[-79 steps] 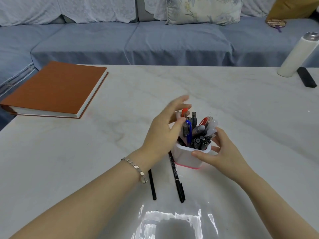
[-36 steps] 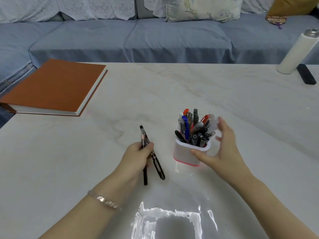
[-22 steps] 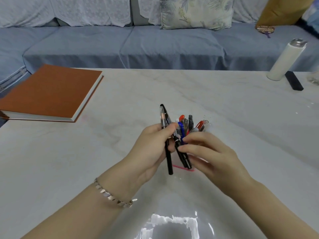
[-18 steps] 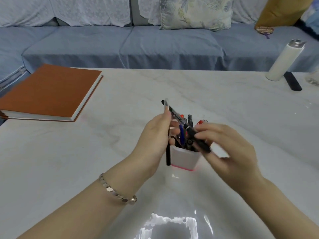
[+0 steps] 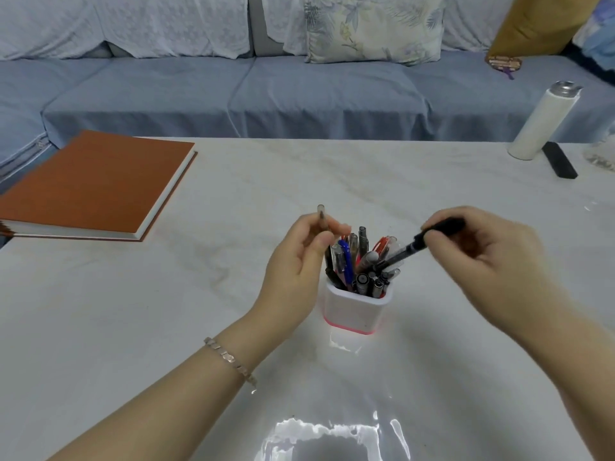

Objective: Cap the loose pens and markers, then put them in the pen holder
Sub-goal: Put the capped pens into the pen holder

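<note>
Pinches a grey pen [image 5: 321, 216] between thumb and fingertips of the left hand [image 5: 298, 264]; holds it upright, top end above the fingers, just left of the holder [image 5: 352, 309]; lower end lost behind the thumb.

Grips a black pen [image 5: 411, 247] in the curled fingers of the right hand [image 5: 482, 257]; holds it tilted, upper end inside the hand, lower end pointing down and left in among the pens [image 5: 347, 261] in the holder; cannot tell how deep the end sits, nor whether either pen is capped.

Holder white with a pink base, upright on the table [image 5: 166, 311], near the middle, between both hands; packed with blue, red, grey and black pens.

Bracelet [image 5: 229, 357] on the left wrist.

Orange book [image 5: 93, 184] flat at far left; white bottle [image 5: 542, 124] upright at far right, with a black bar [image 5: 559, 160] flat just right of it; blue sofa [image 5: 316, 98] beyond the far edge.
</note>
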`<state>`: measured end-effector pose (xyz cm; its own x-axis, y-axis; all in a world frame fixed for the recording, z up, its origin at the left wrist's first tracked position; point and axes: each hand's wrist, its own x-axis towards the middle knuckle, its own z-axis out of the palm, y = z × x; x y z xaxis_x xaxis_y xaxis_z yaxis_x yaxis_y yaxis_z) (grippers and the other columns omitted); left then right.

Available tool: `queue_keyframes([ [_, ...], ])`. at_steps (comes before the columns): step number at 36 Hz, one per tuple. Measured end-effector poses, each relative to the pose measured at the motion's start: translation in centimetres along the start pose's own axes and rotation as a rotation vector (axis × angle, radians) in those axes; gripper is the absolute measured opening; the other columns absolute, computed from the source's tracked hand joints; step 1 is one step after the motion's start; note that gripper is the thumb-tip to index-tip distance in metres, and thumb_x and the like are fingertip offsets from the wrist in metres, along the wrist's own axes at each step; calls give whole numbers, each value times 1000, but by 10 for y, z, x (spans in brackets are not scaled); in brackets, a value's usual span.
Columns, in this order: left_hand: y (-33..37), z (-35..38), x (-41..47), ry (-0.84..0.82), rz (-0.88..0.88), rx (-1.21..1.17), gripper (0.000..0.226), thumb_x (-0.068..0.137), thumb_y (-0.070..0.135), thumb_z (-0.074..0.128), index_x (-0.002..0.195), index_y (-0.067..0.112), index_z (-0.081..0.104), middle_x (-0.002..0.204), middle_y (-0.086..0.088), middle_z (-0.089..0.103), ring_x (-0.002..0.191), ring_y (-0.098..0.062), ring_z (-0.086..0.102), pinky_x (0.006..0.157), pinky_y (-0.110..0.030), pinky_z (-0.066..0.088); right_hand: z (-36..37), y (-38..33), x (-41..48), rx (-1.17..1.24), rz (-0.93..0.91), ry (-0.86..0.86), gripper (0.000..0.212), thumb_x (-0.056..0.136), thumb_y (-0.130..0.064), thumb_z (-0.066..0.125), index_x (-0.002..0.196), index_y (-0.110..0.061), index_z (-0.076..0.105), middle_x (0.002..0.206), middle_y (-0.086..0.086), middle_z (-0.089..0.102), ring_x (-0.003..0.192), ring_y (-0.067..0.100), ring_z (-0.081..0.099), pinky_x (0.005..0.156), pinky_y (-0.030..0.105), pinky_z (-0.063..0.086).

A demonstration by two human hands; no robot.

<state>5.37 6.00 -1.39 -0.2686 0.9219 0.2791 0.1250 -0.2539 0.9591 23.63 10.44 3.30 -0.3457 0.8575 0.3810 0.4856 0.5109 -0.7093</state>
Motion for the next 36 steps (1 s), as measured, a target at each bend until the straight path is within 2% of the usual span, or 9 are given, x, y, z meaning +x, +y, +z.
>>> queue_keyframes([
  [7,-5,2,-1,-35,-53,111,20,90,6,47,89,21,61,98,8,64,99,1,60,91,-17,45,45,5,4,-299,96,-284,16,93,-25,39,89,-22,54,91,0,56,85,19,52,73,31,41],
  [11,-21,-2,-6,-20,-19,363,19,88,10,57,93,28,63,108,16,45,108,12,42,91,2,28,67,16,-4,-486,-22,-211,36,93,-31,30,96,-13,62,90,5,46,89,27,49,74,37,43],
  [15,-24,-1,-6,44,-14,388,29,83,10,62,101,33,63,95,20,54,92,4,53,82,-5,40,74,25,-14,-325,-29,-50,45,83,-36,31,110,-24,65,88,-3,36,83,15,33,74,30,34],
  [18,-21,0,-4,3,-3,439,52,85,12,58,107,57,45,90,17,59,82,1,56,73,-9,45,72,24,-18,-181,-5,-62,47,85,-29,37,130,-26,50,107,-7,31,95,5,25,90,23,25],
  [23,-27,-2,-3,-73,75,555,36,85,19,46,117,25,61,96,11,61,85,1,54,78,-15,44,65,42,-36,-16,65,-88,73,78,-49,46,141,-31,15,121,-22,16,121,0,23,100,8,20],
  [25,-31,-3,-6,-104,68,513,37,85,20,46,120,23,59,102,10,59,97,-4,52,87,-14,41,63,51,-43,24,150,-139,90,71,-52,61,141,-32,9,128,-19,18,126,5,27,103,15,24],
  [28,-35,-9,-11,-162,-33,349,42,82,26,51,122,38,52,114,16,46,111,3,44,97,-7,32,64,59,-46,82,292,-269,102,67,-39,77,143,-30,10,132,-15,30,117,3,38,95,18,35],
  [32,-43,-18,-13,-219,-182,241,72,75,23,65,122,61,26,128,25,32,118,12,38,96,-9,38,65,62,-42,212,308,-289,78,70,-21,77,117,-57,26,111,-39,41,92,-18,52,71,5,44],
  [36,-55,-20,-13,-344,-377,113,77,72,6,72,132,38,35,133,16,46,121,-2,48,92,-24,48,66,60,-34,244,326,-273,68,67,-14,79,98,-58,38,90,-50,52,82,-3,61,64,3,46],
])
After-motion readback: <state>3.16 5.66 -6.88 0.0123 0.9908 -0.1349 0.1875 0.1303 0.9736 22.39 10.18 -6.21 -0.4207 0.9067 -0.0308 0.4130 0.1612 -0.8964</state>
